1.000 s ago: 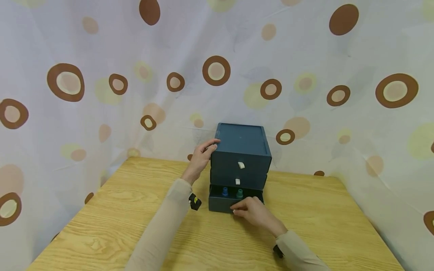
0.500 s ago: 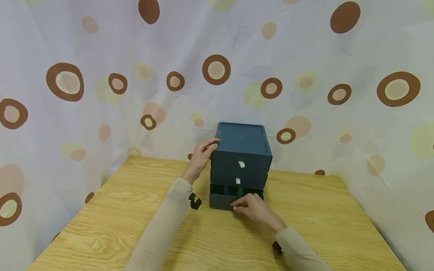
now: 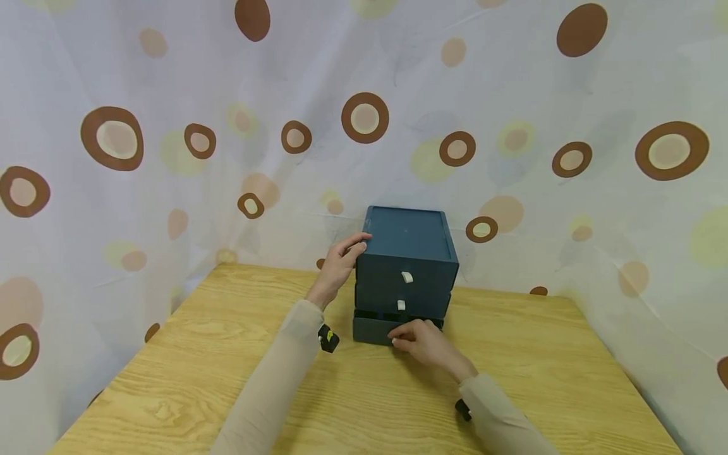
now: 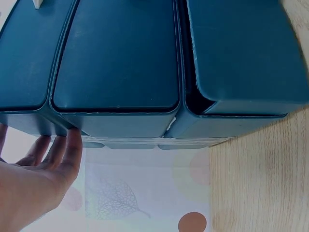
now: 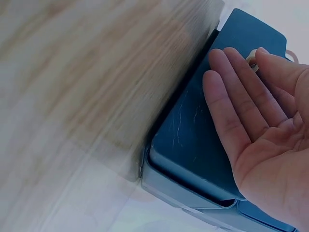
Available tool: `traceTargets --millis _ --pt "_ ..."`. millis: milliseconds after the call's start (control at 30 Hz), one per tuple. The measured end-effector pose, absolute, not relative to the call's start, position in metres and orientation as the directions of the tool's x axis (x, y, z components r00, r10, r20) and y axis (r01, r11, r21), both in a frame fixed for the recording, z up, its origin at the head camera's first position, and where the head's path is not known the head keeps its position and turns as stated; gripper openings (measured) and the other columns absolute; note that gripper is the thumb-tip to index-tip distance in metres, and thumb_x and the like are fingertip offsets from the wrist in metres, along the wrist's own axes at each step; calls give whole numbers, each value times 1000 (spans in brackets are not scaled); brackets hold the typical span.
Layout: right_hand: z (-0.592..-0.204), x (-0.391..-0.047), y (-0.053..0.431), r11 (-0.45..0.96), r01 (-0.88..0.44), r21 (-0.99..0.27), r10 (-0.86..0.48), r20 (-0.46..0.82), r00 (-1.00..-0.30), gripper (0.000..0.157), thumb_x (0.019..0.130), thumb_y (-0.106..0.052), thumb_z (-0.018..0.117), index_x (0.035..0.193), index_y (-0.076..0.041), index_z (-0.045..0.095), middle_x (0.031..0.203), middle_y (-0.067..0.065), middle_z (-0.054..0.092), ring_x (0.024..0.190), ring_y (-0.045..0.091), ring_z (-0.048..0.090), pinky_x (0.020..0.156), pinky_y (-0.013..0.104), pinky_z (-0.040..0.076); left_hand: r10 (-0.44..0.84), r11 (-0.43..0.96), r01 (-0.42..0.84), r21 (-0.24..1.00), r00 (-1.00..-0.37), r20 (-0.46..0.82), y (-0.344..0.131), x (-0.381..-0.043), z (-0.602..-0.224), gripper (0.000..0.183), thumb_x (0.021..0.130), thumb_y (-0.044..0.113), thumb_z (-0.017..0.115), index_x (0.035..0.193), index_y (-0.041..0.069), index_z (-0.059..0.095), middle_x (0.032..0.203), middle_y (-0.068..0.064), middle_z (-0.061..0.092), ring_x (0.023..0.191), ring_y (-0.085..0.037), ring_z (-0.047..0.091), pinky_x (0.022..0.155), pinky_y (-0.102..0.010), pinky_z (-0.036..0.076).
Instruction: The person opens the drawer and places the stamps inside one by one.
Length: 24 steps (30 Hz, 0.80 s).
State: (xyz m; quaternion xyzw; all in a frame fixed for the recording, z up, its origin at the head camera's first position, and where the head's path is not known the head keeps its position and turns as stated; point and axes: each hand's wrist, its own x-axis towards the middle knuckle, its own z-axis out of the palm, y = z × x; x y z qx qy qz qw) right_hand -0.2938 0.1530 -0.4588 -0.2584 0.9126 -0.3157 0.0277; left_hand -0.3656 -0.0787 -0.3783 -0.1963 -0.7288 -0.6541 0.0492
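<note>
A dark blue drawer unit (image 3: 406, 234) with three stacked drawers stands on the table. My left hand (image 3: 338, 268) rests against its upper left side, fingers fairly straight, as the left wrist view confirms. Low on the unit, the bottom drawer (image 3: 370, 331) sticks out slightly from the body. My right hand (image 3: 429, 344) pinches that drawer's pale pull tab (image 5: 251, 59) between thumb and forefinger, the other fingers stretched along its front. Only a dark, narrow opening shows above the drawer front, so its contents cannot be made out. The upper two drawers are closed.
White pull tabs mark the top drawer (image 3: 407, 277) and the middle drawer (image 3: 400, 304). Beneath everything lies a wood-grain table (image 3: 170, 366). A pale curtain (image 3: 318, 63) with brown ring patterns hangs behind the unit.
The bottom drawer has slid inward with my right hand on its tab. The blue and green pegs seen inside it earlier have passed into shadow. My left hand stays in place.
</note>
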Motion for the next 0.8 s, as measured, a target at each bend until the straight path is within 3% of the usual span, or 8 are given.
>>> traceTargets --millis 800 --pt "-461 -312 152 693 -425 -582 -455 103 -884 24 97 -16 61 117 -10 72 98 2 75 75 8 65 64 27 52 224 64 350 934 -918 329 -78 -367 -379 35 104 35 47 137 27 57 153 4 41 142 -22 36 110 -51 36"
